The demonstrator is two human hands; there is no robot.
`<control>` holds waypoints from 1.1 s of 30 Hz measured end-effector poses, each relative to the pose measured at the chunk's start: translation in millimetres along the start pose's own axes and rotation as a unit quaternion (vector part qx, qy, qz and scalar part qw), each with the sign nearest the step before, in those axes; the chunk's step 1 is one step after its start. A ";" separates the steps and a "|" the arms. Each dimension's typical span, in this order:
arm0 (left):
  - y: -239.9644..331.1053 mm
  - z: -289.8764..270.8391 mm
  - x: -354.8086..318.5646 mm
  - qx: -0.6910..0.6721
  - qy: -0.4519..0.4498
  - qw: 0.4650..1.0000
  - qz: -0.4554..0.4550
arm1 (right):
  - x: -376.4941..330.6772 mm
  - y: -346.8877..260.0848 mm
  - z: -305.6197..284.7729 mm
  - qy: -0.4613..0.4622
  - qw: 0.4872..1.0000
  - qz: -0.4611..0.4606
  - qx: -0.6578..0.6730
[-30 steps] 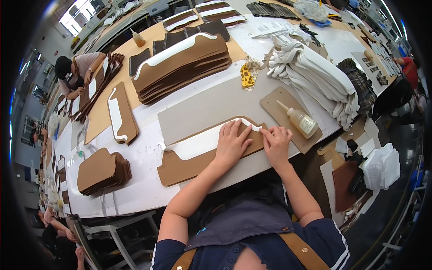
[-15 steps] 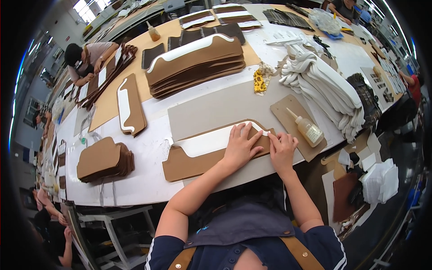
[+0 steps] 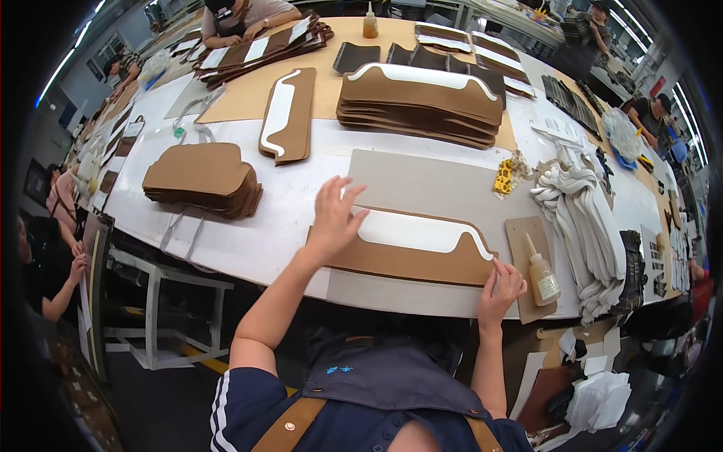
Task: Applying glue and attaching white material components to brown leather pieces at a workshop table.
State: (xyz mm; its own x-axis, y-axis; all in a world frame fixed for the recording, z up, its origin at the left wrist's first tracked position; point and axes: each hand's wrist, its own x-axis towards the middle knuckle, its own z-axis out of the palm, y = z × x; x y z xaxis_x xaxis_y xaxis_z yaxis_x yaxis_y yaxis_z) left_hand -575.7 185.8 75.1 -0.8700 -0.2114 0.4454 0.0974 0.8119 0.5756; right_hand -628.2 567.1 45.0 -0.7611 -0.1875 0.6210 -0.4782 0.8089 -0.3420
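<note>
Pressing brown panel (image 3: 410,256) w/ white strip (image 3: 418,230) on desk (image 3: 248,241).
Left hand (image 3: 334,218) flat at left end, fingers spread wide; right hand (image 3: 501,286) pinching near-right corner, fingers narrow.

You have one view only, from the camera on your head, looking steeply down and forward over your own chest onto the bench (image 3: 248,245). It sits close above your hands, and its fisheye bends the bench edge and far rows toward the rim.
</note>
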 end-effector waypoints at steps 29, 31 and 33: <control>-15.0 -19.9 -18.7 0.108 -0.059 0.962 -0.244 | 56.6 -159.3 99.6 -0.330 0.872 -0.295 0.209; -16.5 -20.0 -20.2 0.118 -0.054 0.962 -0.238 | 56.2 -159.8 99.7 -0.331 0.872 -0.298 0.204; -18.6 -19.8 -22.8 0.128 -0.050 0.963 -0.234 | 57.0 -160.7 97.9 -0.328 0.870 -0.305 0.203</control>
State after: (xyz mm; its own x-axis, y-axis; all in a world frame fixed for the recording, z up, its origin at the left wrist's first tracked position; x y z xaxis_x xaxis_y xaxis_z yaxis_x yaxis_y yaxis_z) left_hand -548.1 164.7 67.7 -0.8335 -0.5430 0.1027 -0.4271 0.7509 0.5037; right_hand -637.6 371.9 66.3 -0.3332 -0.8994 0.2829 -0.8955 0.2080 -0.3935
